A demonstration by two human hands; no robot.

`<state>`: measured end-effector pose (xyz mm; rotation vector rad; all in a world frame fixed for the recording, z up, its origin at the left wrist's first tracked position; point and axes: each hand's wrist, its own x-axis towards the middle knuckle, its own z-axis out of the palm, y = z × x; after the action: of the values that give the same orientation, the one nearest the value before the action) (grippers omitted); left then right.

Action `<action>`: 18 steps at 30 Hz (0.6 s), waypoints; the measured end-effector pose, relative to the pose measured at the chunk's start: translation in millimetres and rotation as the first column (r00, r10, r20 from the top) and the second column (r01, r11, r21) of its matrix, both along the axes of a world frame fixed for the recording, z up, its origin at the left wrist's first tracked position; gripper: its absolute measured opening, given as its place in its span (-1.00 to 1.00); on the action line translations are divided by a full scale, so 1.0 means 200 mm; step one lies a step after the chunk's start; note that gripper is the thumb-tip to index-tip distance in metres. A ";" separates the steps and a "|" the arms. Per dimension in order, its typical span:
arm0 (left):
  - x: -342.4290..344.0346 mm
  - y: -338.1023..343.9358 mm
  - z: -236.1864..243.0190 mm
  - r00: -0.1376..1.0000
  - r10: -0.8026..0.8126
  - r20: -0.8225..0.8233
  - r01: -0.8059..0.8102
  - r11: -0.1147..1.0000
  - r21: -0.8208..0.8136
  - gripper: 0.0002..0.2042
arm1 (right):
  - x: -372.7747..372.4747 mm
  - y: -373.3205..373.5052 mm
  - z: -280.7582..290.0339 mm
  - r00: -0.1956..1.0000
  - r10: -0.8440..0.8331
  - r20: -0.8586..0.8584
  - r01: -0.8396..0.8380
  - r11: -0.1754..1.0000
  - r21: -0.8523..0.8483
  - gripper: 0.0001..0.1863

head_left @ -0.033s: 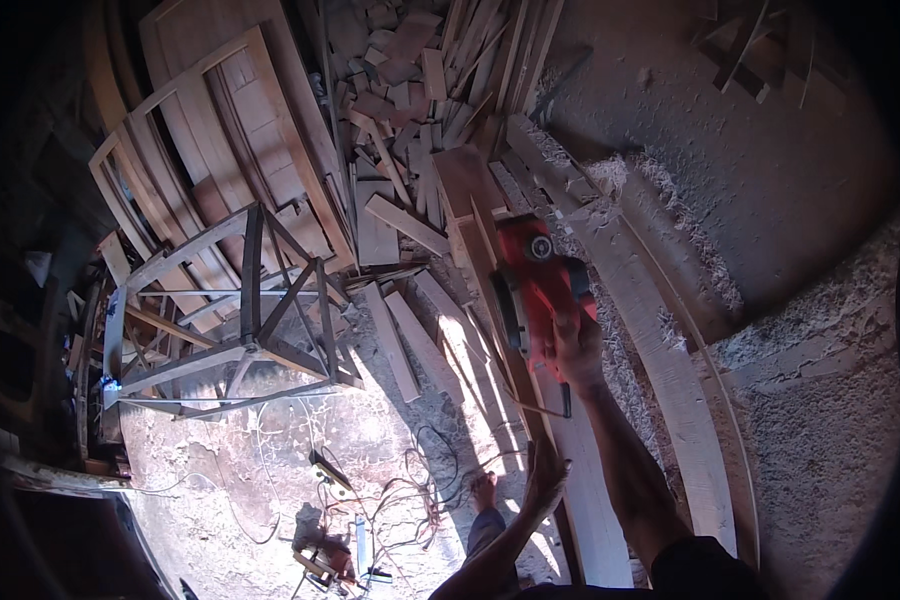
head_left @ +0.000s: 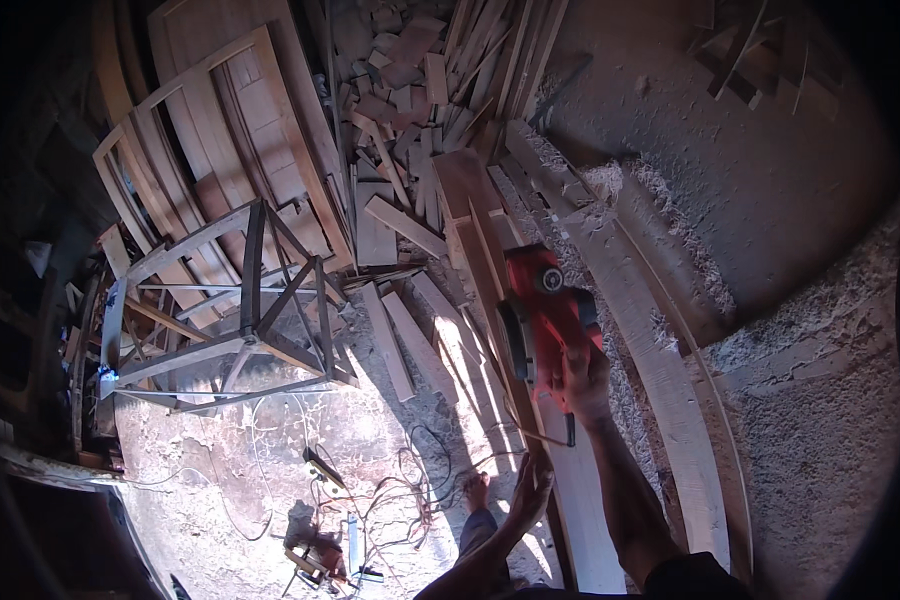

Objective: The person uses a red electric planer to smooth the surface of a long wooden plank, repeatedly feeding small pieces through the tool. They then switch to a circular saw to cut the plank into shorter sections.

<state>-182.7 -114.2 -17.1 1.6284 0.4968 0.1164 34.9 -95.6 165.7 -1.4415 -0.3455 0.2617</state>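
Note:
My right hand (head_left: 585, 385) is wrapped round the rear handle of a red electric planer (head_left: 550, 310). The planer sits on a long pale wooden board (head_left: 582, 500) that runs away from me. Its underside and blade are hidden. Lower down, my left hand (head_left: 533, 490) grips the left edge of the same board, its fingers partly hidden along the side. A dark cord (head_left: 545, 437) loops out behind the planer, close above my left hand.
A curved plank (head_left: 660, 360) covered in shavings lies to the right. Scrap wood (head_left: 395, 100) is heaped at the far end. Panelled doors (head_left: 230, 130) lean at left behind a metal frame (head_left: 255, 300). Tangled cables (head_left: 410, 490) and a power tool (head_left: 315, 550) lie on the floor.
The planer and my right hand have come a little toward me along the board. My left hand has shifted slightly left and stays at the board's edge.

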 end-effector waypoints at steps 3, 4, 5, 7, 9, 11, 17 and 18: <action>-0.54 -0.14 -0.15 0.968 -0.133 -0.212 0.134 0.991 -0.008 -0.53 | -0.66 -0.72 0.06 0.993 -0.058 -0.098 0.041 0.985 -0.167 -0.51; -0.69 -0.22 -0.28 0.968 -0.139 -0.210 0.154 0.987 0.057 -0.54 | -0.88 -0.89 0.02 0.990 -0.133 0.039 0.138 0.972 -0.190 -0.52; -0.82 -0.30 -0.45 0.983 -0.106 -0.151 0.129 0.980 0.150 -0.55 | -1.07 -1.03 0.07 0.996 -0.079 -0.028 0.071 0.974 -0.215 -0.51; -0.96 -0.54 -0.49 0.990 -0.049 -0.131 0.066 0.989 0.133 -0.52 | -1.44 -1.42 0.12 0.984 -0.059 -0.170 0.008 0.957 -0.290 -0.49; -1.09 -0.76 -0.37 0.985 0.030 -0.172 -0.022 0.998 0.052 -0.45 | -1.76 -1.70 0.17 0.975 -0.112 -0.191 0.051 0.953 -0.299 -0.50; -1.13 -0.94 -0.24 0.978 -0.048 -0.201 0.060 0.997 0.050 -0.37 | -2.01 -1.92 0.22 0.981 -0.163 -0.109 0.116 0.931 -0.346 -0.50; -1.21 -1.28 0.03 0.942 -0.091 -0.323 0.121 0.990 0.075 -0.09 | -2.68 -2.39 0.30 0.935 -0.342 -0.097 0.295 0.897 -0.328 -0.43; -1.22 -1.26 0.07 0.936 -0.077 -0.344 0.101 0.994 0.052 -0.04 | -2.73 -2.43 0.29 0.928 -0.353 -0.118 0.310 0.908 -0.282 -0.43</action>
<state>-426.0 -366.6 -2.7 1.7445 0.6890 -0.2251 -511.8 -582.1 223.9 -1.6958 0.0802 0.1507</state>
